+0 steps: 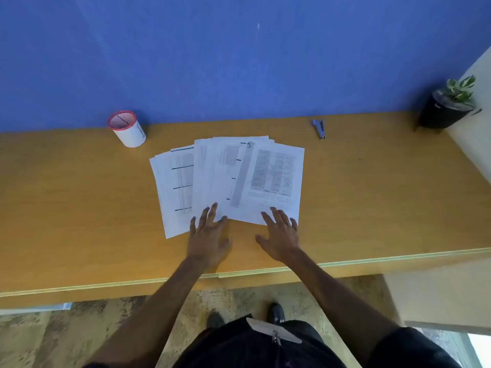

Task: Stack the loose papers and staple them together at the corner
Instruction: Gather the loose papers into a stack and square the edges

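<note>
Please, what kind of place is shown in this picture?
Probably an office or study desk: printed papers fanned on a wooden desk, a blue stapler, a pen cup, and a small potted plant in the corner.

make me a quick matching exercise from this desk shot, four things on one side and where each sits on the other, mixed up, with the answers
Things
1. papers
2. stapler
3. cup
4. potted plant

Places
A. far right end of the desk
B. back left, near the blue wall
C. fanned out mid-desk, under the fingertips of the left hand and right hand
D. back of the desk, right of the sheets, untouched

Pairs: 1-C, 2-D, 3-B, 4-A
</note>
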Demonstrator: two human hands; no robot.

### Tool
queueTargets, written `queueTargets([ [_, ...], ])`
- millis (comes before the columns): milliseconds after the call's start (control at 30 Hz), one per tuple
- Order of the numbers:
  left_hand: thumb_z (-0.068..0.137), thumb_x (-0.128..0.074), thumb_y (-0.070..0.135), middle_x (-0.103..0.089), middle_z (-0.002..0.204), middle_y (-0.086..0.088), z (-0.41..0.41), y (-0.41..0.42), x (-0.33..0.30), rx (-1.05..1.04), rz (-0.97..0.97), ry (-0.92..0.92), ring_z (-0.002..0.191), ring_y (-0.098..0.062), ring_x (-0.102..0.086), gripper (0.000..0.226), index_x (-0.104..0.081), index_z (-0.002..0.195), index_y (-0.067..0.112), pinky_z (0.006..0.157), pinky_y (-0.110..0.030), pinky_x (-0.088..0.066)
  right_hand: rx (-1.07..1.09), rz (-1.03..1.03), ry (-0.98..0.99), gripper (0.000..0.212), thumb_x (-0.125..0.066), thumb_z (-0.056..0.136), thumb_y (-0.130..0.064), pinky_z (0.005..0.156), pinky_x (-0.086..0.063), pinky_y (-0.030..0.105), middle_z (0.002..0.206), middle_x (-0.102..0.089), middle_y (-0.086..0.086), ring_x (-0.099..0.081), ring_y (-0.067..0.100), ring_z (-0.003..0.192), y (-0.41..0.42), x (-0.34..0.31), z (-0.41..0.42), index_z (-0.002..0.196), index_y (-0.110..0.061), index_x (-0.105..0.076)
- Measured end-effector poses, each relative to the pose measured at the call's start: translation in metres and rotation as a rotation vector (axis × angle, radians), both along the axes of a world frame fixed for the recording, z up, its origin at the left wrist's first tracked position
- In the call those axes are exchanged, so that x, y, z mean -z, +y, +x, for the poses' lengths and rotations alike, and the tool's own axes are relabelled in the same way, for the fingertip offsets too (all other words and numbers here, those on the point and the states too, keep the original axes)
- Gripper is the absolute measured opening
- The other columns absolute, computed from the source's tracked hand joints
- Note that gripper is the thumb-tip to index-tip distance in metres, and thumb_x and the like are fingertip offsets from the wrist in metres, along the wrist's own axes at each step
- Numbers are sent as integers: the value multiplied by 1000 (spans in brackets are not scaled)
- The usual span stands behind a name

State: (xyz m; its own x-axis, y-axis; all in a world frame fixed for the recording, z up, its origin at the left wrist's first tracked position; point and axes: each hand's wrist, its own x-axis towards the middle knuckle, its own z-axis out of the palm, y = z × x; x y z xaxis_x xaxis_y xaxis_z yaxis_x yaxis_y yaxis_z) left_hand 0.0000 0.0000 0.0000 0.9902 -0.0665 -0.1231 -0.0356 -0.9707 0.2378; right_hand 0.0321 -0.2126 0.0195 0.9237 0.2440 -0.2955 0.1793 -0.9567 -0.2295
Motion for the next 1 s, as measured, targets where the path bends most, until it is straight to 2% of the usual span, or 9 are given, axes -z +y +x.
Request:
queueTargets([
  [67,92,-54,47,-2,167,-2,-2,1,1,-1,23,56,154,-26,-4,58,-45,145,26,120,-55,-10,-3,-7,20,71,-50,94,-52,120,-19,48,166,-15,5,-15,24,152,0,1,0,155,-24,-26],
  [233,92,-54,45,-13,166,-3,-6,0,5,-6,-17,73,154,-27,-8,55,-46,142,26,121,-54,-11,-12,-41,53,71,-52,93,-51,116,-26,47,166,-14,5,-17,25,151,0,7,-2,154,-24,-26],
  [400,93,-51,44,-11,166,-1,-8,-3,4,-37,-62,125,154,-25,-9,53,-41,143,26,119,-48,-21,-10,-35,53,69,-50,95,-50,115,-29,46,166,-14,5,-17,25,151,1,8,-4,154,-23,-27],
  [667,92,-52,48,-30,160,-7,19,-4,-11,-50,-1,113,148,-26,-26,65,-38,148,18,116,-44,-28,17,5,9,73,-49,92,-58,118,-26,45,164,-22,4,-24,24,150,-3,10,3,154,-24,-28],
  [1000,95,-53,47,-48,143,-10,66,-19,-21,-135,33,75,135,-29,-44,58,-49,139,9,105,-43,-40,241,65,-68,70,-53,93,-50,113,-32,44,158,-36,6,-38,27,143,-30,5,28,151,-16,-34],
])
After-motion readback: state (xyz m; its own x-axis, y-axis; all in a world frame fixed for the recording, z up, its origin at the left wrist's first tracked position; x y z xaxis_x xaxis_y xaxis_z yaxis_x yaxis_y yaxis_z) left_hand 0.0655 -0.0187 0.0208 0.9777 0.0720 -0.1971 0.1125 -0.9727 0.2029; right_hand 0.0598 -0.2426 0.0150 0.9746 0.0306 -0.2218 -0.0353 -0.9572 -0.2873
